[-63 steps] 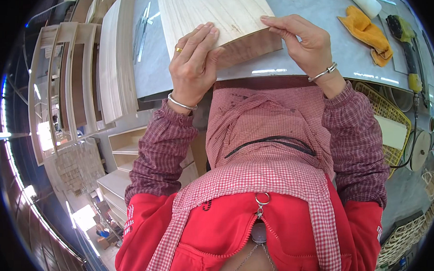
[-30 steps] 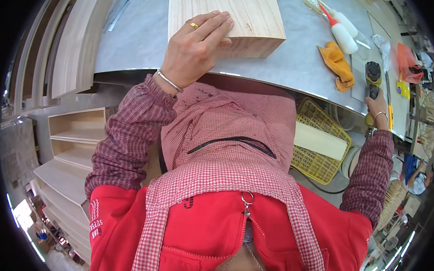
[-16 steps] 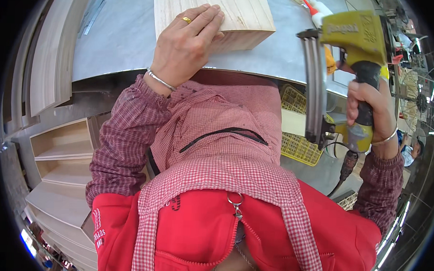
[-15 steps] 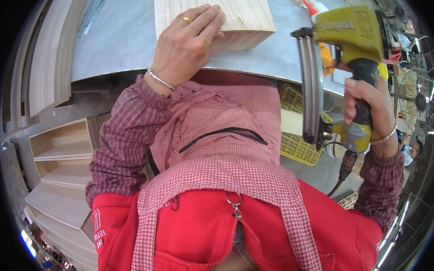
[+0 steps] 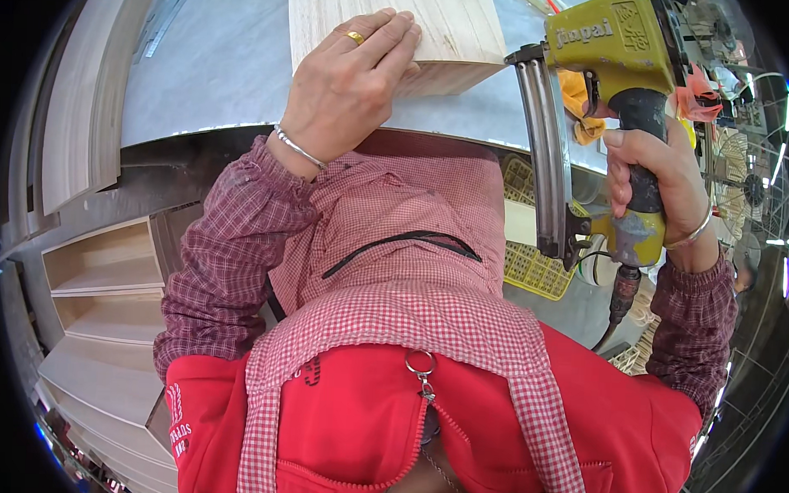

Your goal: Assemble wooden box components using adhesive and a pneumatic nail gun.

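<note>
Left hand [image 5: 350,84] palm down, fingers extended together; right hand [image 5: 675,174] closed, fingers curled; both elbows bent.

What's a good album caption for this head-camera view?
At a grey worktop, left hand on a pale wooden piece, right hand gripping a yellow-green nail gun.

The frame's edge crops the wooden piece [image 5: 450,27]; the nail gun [image 5: 640,103] partly hides an orange cloth [image 5: 589,130].
</note>
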The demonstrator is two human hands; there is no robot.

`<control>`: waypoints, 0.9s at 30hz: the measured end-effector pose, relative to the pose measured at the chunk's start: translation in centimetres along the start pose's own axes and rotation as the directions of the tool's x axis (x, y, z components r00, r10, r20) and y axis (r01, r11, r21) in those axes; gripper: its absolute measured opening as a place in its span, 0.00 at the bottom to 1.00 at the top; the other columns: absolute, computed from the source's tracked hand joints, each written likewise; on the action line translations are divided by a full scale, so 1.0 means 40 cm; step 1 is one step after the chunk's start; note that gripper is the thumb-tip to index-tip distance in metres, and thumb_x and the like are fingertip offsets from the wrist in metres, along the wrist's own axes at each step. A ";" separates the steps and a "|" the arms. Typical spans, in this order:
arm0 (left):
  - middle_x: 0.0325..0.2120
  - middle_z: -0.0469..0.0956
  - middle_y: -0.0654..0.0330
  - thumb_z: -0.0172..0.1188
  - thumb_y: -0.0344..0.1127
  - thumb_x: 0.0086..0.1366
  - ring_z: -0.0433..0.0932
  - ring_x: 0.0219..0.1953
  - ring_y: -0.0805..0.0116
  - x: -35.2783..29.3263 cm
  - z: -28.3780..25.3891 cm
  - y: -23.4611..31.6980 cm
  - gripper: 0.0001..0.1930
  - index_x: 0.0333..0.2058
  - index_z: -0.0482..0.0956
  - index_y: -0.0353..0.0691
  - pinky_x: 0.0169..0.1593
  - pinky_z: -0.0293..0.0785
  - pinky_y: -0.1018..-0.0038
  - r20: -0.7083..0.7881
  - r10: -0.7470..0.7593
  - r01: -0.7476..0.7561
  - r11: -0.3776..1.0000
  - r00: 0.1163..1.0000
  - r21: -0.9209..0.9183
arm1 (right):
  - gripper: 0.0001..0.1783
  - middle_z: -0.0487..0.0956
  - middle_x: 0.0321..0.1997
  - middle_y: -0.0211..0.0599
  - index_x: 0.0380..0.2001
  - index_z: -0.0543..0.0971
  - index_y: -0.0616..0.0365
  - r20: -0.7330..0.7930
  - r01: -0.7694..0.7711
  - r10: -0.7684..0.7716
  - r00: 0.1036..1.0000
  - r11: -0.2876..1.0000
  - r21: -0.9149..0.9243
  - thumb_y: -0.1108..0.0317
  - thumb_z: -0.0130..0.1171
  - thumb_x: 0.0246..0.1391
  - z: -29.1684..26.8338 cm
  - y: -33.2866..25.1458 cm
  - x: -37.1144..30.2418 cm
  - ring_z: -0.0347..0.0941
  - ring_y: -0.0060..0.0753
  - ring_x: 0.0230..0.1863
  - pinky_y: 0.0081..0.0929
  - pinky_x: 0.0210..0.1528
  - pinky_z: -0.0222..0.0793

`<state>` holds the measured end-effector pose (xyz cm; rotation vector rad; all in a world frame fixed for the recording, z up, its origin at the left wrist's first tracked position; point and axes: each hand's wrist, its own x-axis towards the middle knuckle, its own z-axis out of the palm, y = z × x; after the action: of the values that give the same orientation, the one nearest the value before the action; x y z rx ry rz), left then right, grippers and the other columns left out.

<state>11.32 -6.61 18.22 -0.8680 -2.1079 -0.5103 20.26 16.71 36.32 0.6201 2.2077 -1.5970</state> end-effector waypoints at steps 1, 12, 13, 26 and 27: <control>0.42 0.79 0.61 0.62 0.35 0.55 0.77 0.45 0.68 0.000 0.001 -0.001 0.13 0.40 0.80 0.38 0.50 0.73 0.75 -0.008 0.010 -0.010 1.000 1.000 0.001 | 0.10 0.70 0.15 0.30 0.30 0.72 0.64 -0.007 -0.007 0.007 1.000 1.000 -0.005 0.70 0.59 0.47 0.001 -0.001 0.000 0.62 0.18 0.11 0.15 0.13 0.62; 0.46 0.78 0.65 0.64 0.31 0.53 0.76 0.48 0.70 -0.005 0.004 -0.007 0.16 0.43 0.80 0.42 0.48 0.74 0.77 0.022 -0.031 0.031 0.999 0.999 -0.009 | 0.12 0.70 0.15 0.30 0.33 0.71 0.65 -0.001 -0.028 0.028 1.000 1.000 -0.006 0.70 0.58 0.47 0.008 -0.002 0.005 0.63 0.18 0.11 0.16 0.14 0.63; 0.46 0.78 0.66 0.64 0.31 0.53 0.76 0.48 0.70 -0.005 0.004 -0.007 0.16 0.43 0.80 0.43 0.48 0.74 0.78 0.022 -0.030 0.030 1.000 0.999 -0.006 | 0.12 0.70 0.15 0.30 0.33 0.71 0.65 -0.004 -0.031 0.031 1.000 1.000 0.002 0.70 0.58 0.47 0.009 -0.002 0.004 0.63 0.18 0.11 0.16 0.14 0.63; 0.45 0.79 0.65 0.64 0.31 0.53 0.76 0.47 0.70 0.001 0.011 -0.003 0.15 0.42 0.80 0.41 0.48 0.75 0.77 0.021 -0.033 0.032 0.999 0.999 0.012 | 0.14 0.70 0.14 0.31 0.35 0.71 0.66 -0.039 -0.019 0.015 0.999 0.995 -0.101 0.69 0.58 0.46 0.047 -0.025 -0.008 0.62 0.19 0.10 0.15 0.14 0.62; 0.45 0.79 0.65 0.64 0.31 0.53 0.76 0.47 0.70 0.002 0.010 -0.003 0.15 0.42 0.80 0.41 0.48 0.75 0.77 0.022 -0.039 0.039 0.999 0.999 0.015 | 0.14 0.70 0.14 0.31 0.35 0.71 0.66 -0.033 -0.020 0.016 0.999 0.994 -0.106 0.69 0.58 0.46 0.054 -0.029 -0.011 0.62 0.19 0.10 0.15 0.14 0.62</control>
<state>11.00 -6.44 18.02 -0.8291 -2.1503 -0.5072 20.06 14.30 36.80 0.6376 2.2867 -1.4596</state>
